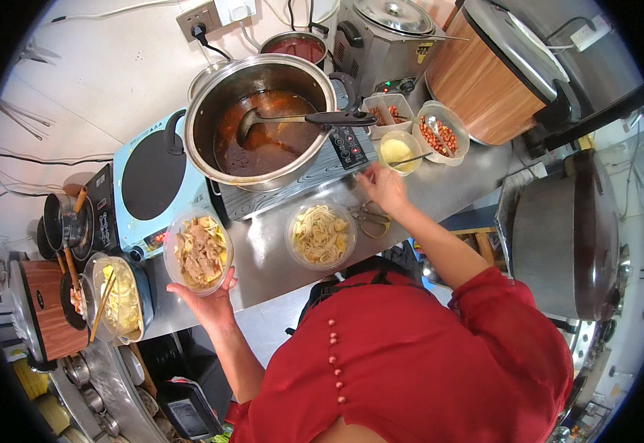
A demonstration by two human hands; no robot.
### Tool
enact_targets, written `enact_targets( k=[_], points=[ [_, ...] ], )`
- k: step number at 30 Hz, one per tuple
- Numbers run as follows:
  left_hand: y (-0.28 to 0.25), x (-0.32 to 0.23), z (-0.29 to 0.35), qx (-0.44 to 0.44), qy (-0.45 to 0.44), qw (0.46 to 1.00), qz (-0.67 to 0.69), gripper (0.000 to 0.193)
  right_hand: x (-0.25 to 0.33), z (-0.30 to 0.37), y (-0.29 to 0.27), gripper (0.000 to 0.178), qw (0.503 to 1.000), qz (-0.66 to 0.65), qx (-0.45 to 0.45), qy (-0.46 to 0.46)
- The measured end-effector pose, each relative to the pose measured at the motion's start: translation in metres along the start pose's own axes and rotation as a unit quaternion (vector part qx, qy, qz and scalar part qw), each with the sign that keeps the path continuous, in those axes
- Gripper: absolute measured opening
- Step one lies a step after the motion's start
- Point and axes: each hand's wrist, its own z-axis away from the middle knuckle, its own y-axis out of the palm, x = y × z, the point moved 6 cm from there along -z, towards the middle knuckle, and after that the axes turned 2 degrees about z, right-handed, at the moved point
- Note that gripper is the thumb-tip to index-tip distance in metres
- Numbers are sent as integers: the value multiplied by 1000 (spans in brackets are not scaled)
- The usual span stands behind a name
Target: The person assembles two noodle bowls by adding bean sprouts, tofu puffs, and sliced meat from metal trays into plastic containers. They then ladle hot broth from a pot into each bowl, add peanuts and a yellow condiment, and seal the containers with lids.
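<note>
My left hand (210,303) grips a clear round bowl (202,251) from below and the side; slices of meat lie over noodles and pale vegetables in it. My right hand (383,190) hovers by the front right corner of the cooker, below a small tub of yellowish minced stuff (398,152) with a spoon. Its fingers are loosely bent and apart, with nothing seen in them. Between my hands a second clear bowl of noodles (320,236) stands on the steel counter. Scissors-like handles (374,224) lie beside that bowl.
A large pot (215,171) of reddish-brown broth sits on a cooker, a ladle (292,117) resting in it. Left of it is a light blue cooker (128,221). Containers of peanuts (444,136) and red bits stand at the right. Chopsticks (103,306) lie across a vegetable tub.
</note>
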Motion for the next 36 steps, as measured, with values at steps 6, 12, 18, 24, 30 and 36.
enact_targets(
  k=[6,12,18,24,30,36],
  points=[
    [-11,-1,9,-47,15,999,-3,88,31,-11,-22,36,972,228,50,-14],
    [-16,8,13,-47,9,998,43,86,149,24,-117,35,875,186,-79,-441],
    [-6,17,19,-61,63,994,60,86,174,-47,-122,70,803,363,46,-471],
    [-6,15,19,-84,109,989,59,83,172,-59,-153,55,818,308,104,-475],
    [0,17,23,-62,93,989,98,78,173,-90,-149,45,898,209,185,-340],
    [9,14,21,-43,91,990,101,80,155,-98,-108,51,884,-113,454,12]
  ],
)
